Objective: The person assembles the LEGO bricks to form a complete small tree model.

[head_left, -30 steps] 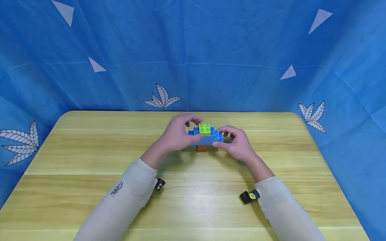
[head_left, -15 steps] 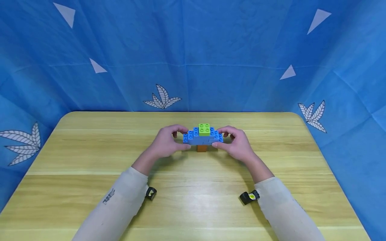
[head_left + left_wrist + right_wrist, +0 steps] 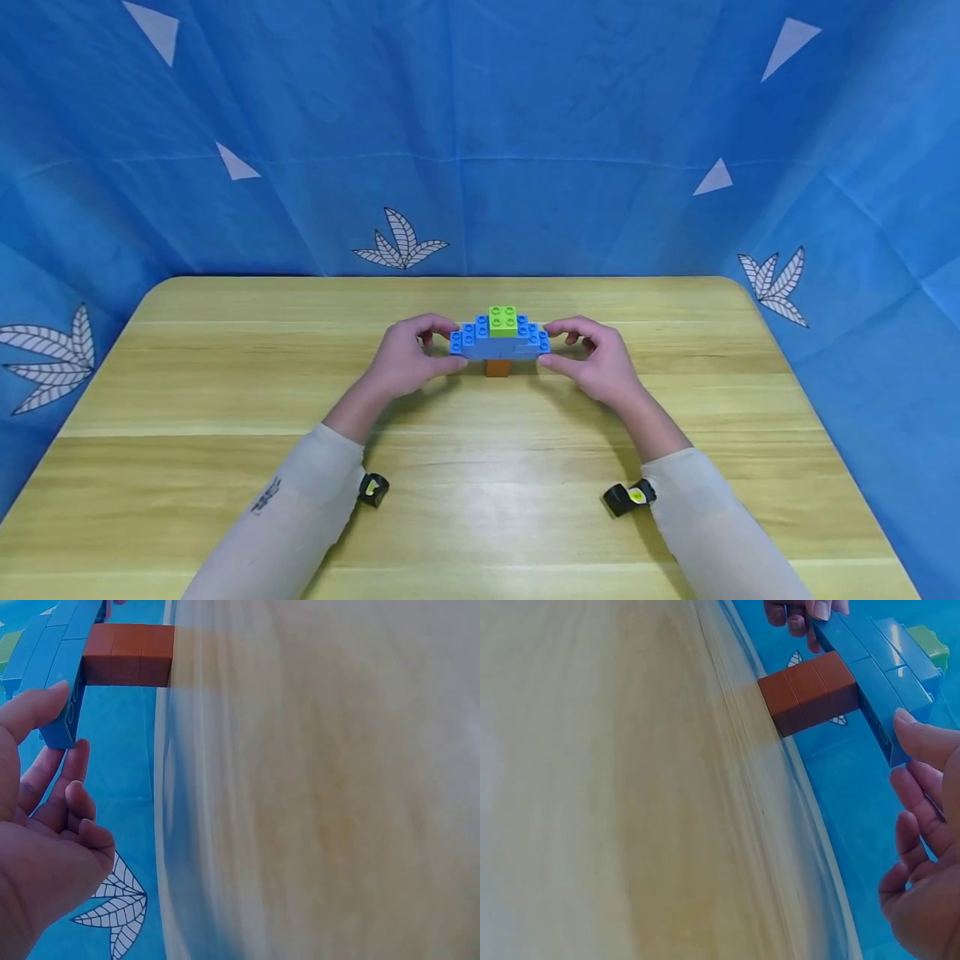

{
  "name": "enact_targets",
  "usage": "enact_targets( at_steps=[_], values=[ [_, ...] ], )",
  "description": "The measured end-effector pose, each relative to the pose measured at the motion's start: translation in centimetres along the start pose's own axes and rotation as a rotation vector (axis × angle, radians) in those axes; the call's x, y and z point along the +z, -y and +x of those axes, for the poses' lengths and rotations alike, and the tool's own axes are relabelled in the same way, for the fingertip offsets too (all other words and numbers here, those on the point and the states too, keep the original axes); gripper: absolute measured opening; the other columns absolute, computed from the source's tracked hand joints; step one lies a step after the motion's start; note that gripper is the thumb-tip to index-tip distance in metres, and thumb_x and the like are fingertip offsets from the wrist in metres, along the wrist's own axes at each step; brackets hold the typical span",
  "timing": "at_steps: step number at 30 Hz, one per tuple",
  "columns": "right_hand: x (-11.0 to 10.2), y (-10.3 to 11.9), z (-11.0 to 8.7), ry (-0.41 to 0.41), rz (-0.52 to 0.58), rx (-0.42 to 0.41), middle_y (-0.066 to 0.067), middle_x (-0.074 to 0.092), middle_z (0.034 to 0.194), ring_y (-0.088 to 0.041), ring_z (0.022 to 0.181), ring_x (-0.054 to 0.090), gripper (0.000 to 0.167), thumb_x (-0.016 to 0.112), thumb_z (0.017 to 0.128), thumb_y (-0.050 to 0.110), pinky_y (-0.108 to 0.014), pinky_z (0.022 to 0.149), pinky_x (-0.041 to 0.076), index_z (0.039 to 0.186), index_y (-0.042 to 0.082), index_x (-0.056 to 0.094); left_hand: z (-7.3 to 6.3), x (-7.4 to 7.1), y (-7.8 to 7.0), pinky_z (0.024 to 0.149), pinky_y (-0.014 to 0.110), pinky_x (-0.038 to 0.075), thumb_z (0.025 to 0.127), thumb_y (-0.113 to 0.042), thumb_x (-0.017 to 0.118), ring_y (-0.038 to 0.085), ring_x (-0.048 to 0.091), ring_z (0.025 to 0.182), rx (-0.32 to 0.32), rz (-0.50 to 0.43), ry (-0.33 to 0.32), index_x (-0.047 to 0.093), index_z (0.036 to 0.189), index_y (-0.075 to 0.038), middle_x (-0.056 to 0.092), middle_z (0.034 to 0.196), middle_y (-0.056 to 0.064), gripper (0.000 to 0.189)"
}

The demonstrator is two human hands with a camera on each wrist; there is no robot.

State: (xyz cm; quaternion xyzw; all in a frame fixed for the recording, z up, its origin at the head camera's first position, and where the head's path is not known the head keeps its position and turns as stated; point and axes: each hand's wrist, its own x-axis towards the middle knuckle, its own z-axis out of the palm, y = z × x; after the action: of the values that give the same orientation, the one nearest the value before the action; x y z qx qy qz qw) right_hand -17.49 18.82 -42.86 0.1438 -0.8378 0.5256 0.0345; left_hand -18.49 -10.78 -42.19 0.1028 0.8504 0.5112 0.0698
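A toy brick model (image 3: 487, 346) stands upright toward the back of the table. Its blue tiers step inward to a lime-green brick (image 3: 502, 321) with studs on top. Below them, a stem of brown bricks (image 3: 129, 655) reaches down to the tabletop. My left hand (image 3: 408, 358) pinches the left end of the lowest blue tier, thumb on the near face and fingers behind. At the opposite end my right hand (image 3: 596, 358) pinches the tier's tip, as the right wrist view shows with the thumb (image 3: 922, 739) on the blue brick.
A wooden table (image 3: 480, 500) with rounded back corners spreads under both arms. Behind it hangs a blue cloth (image 3: 480, 125) printed with leaves and white triangles. Black devices are strapped at both sleeves, a left one (image 3: 373, 489) and a right one (image 3: 628, 497).
My left hand has moved left, from near the green brick to the left end of the blue tier. The right hand has shifted slightly outward along its end. The model stays standing.
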Motion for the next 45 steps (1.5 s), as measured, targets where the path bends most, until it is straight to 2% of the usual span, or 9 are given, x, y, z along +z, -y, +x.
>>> enact_targets(
  at_steps=[5, 7, 11, 16, 19, 24, 30, 35, 45],
  values=[
    [-0.4, 2.7, -0.5, 0.015, 0.015, -0.003, -0.021, 0.067, 0.105, -0.046, 0.093, 0.051, 0.032, 0.079, 0.083, -0.002, -0.041, 0.07, 0.037, 0.113, -0.005, 0.07, -0.1, -0.2, 0.2, 0.072, 0.039, 0.041, 0.079, -0.018, 0.087, 0.028, 0.047, 0.094, 0.0, -0.025, -0.025, 0.071, 0.112, -0.014, 0.065, 0.106, 0.0, 0.037],
    [-0.4, 3.1, -0.6, 0.014, 0.02, -0.002, -0.023, 0.067, 0.106, -0.045, 0.093, 0.052, 0.031, 0.077, 0.084, -0.003, -0.041, 0.071, 0.037, 0.114, -0.006, 0.069, -0.1, -0.2, 0.1, 0.071, 0.039, 0.041, 0.079, -0.019, 0.087, 0.027, 0.047, 0.093, -0.003, -0.033, -0.035, 0.071, 0.112, -0.013, 0.066, 0.106, 0.001, 0.037],
    [-0.1, 1.6, -0.3, -0.004, 0.022, -0.002, -0.02, 0.068, 0.11, -0.039, 0.092, 0.054, 0.031, 0.076, 0.087, -0.001, -0.038, 0.071, 0.038, 0.117, -0.005, 0.07, 0.0, -0.1, 0.1, 0.067, 0.037, 0.04, 0.08, -0.022, 0.087, 0.026, 0.048, 0.089, -0.029, -0.059, -0.071, 0.073, 0.11, -0.012, 0.067, 0.105, 0.006, 0.035],
    [0.5, -0.6, 0.2, -0.037, 0.038, 0.049, -0.012, 0.069, 0.107, -0.029, 0.087, 0.055, 0.031, 0.075, 0.09, 0.008, -0.029, 0.065, 0.042, 0.12, 0.001, 0.071, 0.1, 0.1, 0.1, 0.067, 0.036, 0.039, 0.082, -0.023, 0.085, 0.027, 0.048, 0.086, -0.087, -0.135, -0.11, 0.074, 0.113, -0.009, 0.067, 0.106, 0.012, 0.035],
    [0.9, -0.7, 0.3, -0.056, 0.062, 0.105, -0.01, 0.069, 0.103, -0.025, 0.085, 0.056, 0.031, 0.076, 0.091, 0.016, -0.026, 0.062, 0.045, 0.119, 0.004, 0.073, 0.2, 0.4, 0.2, 0.071, 0.035, 0.041, 0.083, -0.024, 0.084, 0.026, 0.049, 0.089, -0.127, -0.17, -0.132, 0.073, 0.115, -0.008, 0.068, 0.106, 0.007, 0.037],
    [1.4, -0.5, 0.4, -0.064, 0.068, 0.183, -0.006, 0.07, 0.103, -0.022, 0.086, 0.058, 0.034, 0.075, 0.092, 0.027, -0.026, 0.065, 0.049, 0.119, 0.007, 0.073, 0.1, 0.8, 0.2, 0.075, 0.036, 0.043, 0.085, -0.023, 0.082, 0.026, 0.05, 0.092, -0.164, -0.188, -0.165, 0.074, 0.115, -0.007, 0.07, 0.104, 0.003, 0.035],
    [2.0, 0.0, 0.3, -0.069, 0.091, 0.233, -0.008, 0.071, 0.1, -0.024, 0.085, 0.062, 0.029, 0.074, 0.093, 0.02, -0.027, 0.066, 0.05, 0.117, 0.004, 0.074, 0.0, 1.1, 0.2, 0.081, 0.036, 0.048, 0.085, -0.026, 0.082, 0.025, 0.054, 0.099, -0.243, -0.197, -0.194, 0.074, 0.113, -0.006, 0.07, 0.108, 0.005, 0.035],
    [2.5, 0.0, 0.4, -0.047, 0.088, 0.323, -0.007, 0.071, 0.109, -0.021, 0.097, 0.066, 0.032, 0.071, 0.095, 0.023, -0.033, 0.08, 0.053, 0.121, 0.005, 0.072, 0.0, 1.6, 0.3, 0.085, 0.036, 0.053, 0.087, -0.03, 0.08, 0.024, 0.059, 0.106, -0.331, -0.223, -0.211, 0.074, 0.114, -0.007, 0.068, 0.111, 0.006, 0.036],
    [3.5, 0.1, 0.7, -0.025, -0.017, 0.383, -0.009, 0.071, 0.113, -0.025, 0.104, 0.063, 0.031, 0.068, 0.097, 0.027, -0.042, 0.088, 0.05, 0.118, 0.004, 0.073, 0.1, 1.8, 0.0, 0.093, 0.04, 0.049, 0.09, -0.031, 0.078, 0.027, 0.056, 0.111, -0.461, -0.168, -0.229, 0.075, 0.11, -0.006, 0.065, 0.114, 0.009, 0.033]
  ],
)
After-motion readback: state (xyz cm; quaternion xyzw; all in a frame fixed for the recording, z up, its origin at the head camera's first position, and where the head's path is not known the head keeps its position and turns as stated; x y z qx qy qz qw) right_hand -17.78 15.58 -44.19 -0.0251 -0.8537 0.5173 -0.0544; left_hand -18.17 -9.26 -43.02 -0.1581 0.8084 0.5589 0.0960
